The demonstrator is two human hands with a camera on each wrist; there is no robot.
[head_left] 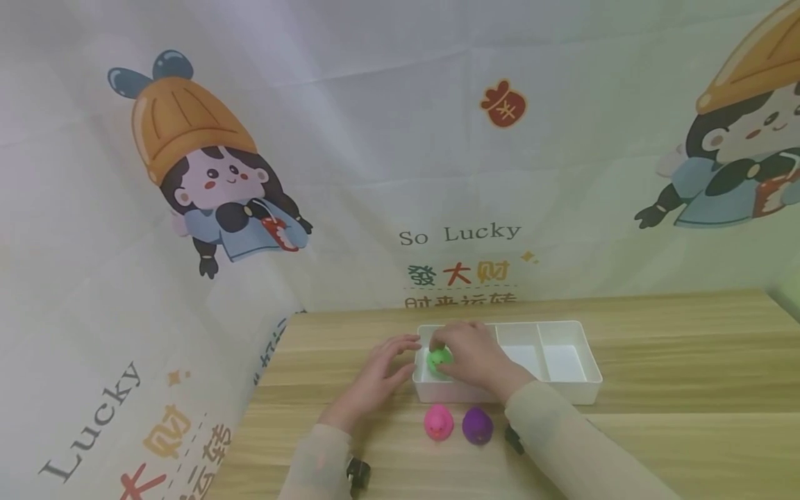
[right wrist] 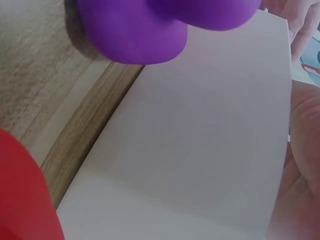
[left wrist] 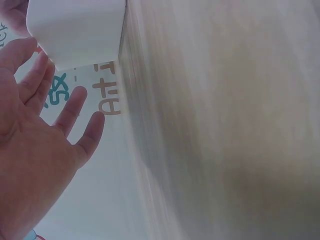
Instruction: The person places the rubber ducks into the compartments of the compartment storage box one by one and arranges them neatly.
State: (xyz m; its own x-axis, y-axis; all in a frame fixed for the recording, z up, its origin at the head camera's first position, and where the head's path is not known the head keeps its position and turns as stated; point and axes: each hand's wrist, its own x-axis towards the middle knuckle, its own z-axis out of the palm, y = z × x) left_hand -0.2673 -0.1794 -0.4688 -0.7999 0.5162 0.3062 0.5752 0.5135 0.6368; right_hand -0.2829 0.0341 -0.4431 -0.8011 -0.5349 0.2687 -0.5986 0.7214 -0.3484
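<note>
right grip pinches the green toy in or above the left end of the white tray; left grip is spread beside it. the toy is likely light and soft, best held by its sides.

Hands: two, left hand and right hand. Small rounded toy ducks: three; one bright green duck at the right hand's fingers, one pink duck and one purple duck on the wearer's side of that hand. Smooth red rounded object: one, partly visible. White rectangular compartmented tray: one. Wood-grain desk: one.
</note>
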